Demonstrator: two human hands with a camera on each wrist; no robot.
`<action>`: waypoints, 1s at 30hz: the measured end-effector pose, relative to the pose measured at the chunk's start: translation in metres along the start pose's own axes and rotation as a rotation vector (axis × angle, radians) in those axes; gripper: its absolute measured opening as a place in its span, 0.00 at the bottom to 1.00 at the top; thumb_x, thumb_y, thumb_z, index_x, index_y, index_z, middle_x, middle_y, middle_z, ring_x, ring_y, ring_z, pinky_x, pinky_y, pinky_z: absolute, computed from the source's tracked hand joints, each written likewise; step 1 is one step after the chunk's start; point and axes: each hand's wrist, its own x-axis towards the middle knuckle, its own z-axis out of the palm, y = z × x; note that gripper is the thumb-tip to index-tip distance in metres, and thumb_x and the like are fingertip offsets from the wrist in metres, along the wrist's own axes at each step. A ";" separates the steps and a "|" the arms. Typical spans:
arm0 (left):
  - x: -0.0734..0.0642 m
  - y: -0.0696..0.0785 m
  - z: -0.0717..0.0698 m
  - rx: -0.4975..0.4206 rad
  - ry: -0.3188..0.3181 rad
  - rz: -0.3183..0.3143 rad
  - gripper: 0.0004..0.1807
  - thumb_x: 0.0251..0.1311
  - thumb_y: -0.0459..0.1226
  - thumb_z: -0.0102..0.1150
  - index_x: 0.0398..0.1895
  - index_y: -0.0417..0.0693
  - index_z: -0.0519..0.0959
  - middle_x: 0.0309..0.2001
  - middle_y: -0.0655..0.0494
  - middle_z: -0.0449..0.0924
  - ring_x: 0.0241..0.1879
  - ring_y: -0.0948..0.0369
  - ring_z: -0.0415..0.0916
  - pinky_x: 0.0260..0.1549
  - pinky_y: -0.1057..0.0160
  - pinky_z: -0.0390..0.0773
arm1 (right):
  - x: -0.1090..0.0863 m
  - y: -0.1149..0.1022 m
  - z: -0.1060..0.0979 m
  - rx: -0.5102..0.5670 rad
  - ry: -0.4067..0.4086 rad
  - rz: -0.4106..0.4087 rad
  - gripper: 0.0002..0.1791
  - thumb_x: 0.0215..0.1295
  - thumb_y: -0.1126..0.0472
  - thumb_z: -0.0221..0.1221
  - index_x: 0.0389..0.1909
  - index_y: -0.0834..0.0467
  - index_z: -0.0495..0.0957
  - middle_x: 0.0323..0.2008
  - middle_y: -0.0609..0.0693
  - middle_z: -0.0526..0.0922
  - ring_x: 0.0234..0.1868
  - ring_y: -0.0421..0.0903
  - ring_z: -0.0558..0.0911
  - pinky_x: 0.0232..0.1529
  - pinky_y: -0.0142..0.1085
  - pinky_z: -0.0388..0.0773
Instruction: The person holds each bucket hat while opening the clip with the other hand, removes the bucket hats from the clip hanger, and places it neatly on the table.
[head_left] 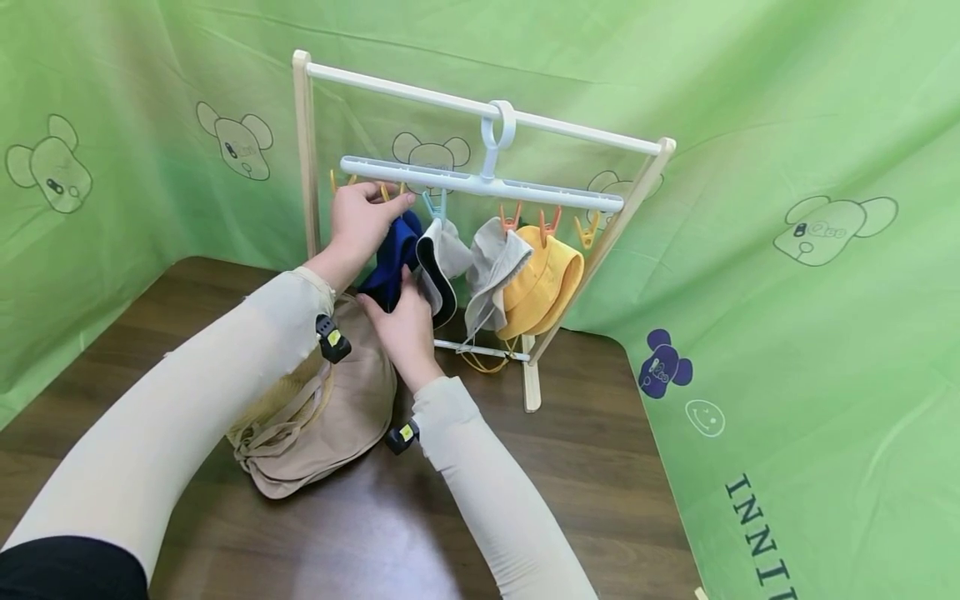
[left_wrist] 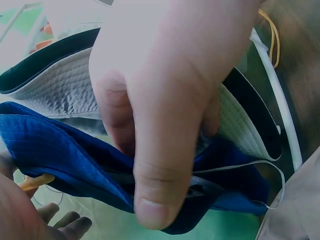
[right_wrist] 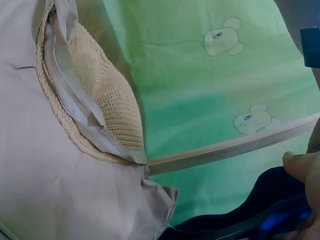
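Pinching a yellow clothespin (head_left: 386,192) at the top of a blue bucket hat (head_left: 399,246), my left hand (head_left: 363,218) has its thumb and fingers close together. Just below, my right hand (head_left: 405,329) grips the hat's brim, thumb on the near side and fingers behind. A thin white cord loops from the hat, lower than my fingers. Right beside my fingers, to the right, a grey hat with dark lining (head_left: 450,250) hangs from a light-blue clothespin (head_left: 435,206). Farther right come a pale grey hat (head_left: 487,267) and a yellow hat (head_left: 536,287), both under orange clothespins (head_left: 511,218). Above my fingers runs a white hanger (head_left: 450,178), hooked on a wood-and-white rack (head_left: 303,142). Under my wrists, a beige cloth bundle (head_left: 367,383) with a woven, straw-coloured part lies on a brown wooden table (head_left: 600,467). Green cloth printed with cartoon animal heads (head_left: 750,125) surrounds everything.
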 end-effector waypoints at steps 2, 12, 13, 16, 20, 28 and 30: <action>0.000 0.000 0.000 0.009 0.001 0.004 0.20 0.60 0.51 0.71 0.46 0.46 0.88 0.40 0.56 0.87 0.39 0.64 0.76 0.36 0.69 0.72 | 0.001 0.000 0.001 -0.009 0.016 -0.004 0.48 0.65 0.39 0.67 0.78 0.57 0.61 0.72 0.60 0.72 0.71 0.55 0.73 0.70 0.46 0.71; -0.002 0.000 -0.001 -0.016 -0.006 0.000 0.18 0.62 0.50 0.70 0.43 0.45 0.88 0.37 0.57 0.85 0.37 0.62 0.76 0.35 0.68 0.72 | 0.005 -0.009 -0.001 -0.075 0.049 -0.022 0.42 0.67 0.36 0.63 0.72 0.60 0.69 0.61 0.60 0.82 0.61 0.54 0.82 0.61 0.46 0.78; -0.002 0.000 -0.001 -0.014 -0.010 -0.002 0.18 0.62 0.50 0.70 0.43 0.46 0.88 0.38 0.56 0.86 0.38 0.62 0.77 0.36 0.68 0.73 | 0.005 -0.009 -0.002 -0.071 0.056 -0.031 0.39 0.68 0.38 0.62 0.70 0.60 0.71 0.58 0.60 0.83 0.59 0.54 0.83 0.59 0.46 0.79; -0.002 -0.001 -0.002 -0.011 -0.030 -0.002 0.18 0.63 0.50 0.70 0.46 0.46 0.88 0.43 0.54 0.88 0.44 0.62 0.81 0.40 0.68 0.76 | 0.004 -0.008 -0.005 -0.044 0.071 -0.064 0.24 0.71 0.44 0.62 0.56 0.58 0.80 0.49 0.57 0.88 0.52 0.54 0.86 0.52 0.46 0.82; 0.000 -0.002 -0.003 -0.020 -0.056 -0.005 0.20 0.63 0.50 0.69 0.49 0.46 0.87 0.50 0.51 0.88 0.49 0.62 0.82 0.42 0.68 0.77 | 0.003 -0.005 -0.009 -0.014 0.089 -0.102 0.12 0.72 0.52 0.61 0.38 0.57 0.83 0.38 0.56 0.89 0.44 0.54 0.88 0.46 0.47 0.83; 0.003 -0.004 -0.001 -0.065 -0.073 0.016 0.18 0.64 0.47 0.69 0.49 0.43 0.87 0.47 0.50 0.88 0.37 0.64 0.74 0.32 0.69 0.71 | 0.005 0.001 -0.014 -0.032 0.131 -0.118 0.15 0.73 0.58 0.58 0.25 0.58 0.80 0.26 0.55 0.86 0.36 0.54 0.88 0.37 0.47 0.84; 0.003 -0.005 -0.001 -0.080 -0.077 0.020 0.18 0.64 0.46 0.69 0.48 0.42 0.87 0.45 0.51 0.88 0.35 0.65 0.73 0.31 0.69 0.70 | 0.005 0.003 -0.015 -0.043 0.137 -0.120 0.16 0.74 0.58 0.57 0.24 0.58 0.79 0.24 0.54 0.84 0.33 0.53 0.87 0.34 0.46 0.83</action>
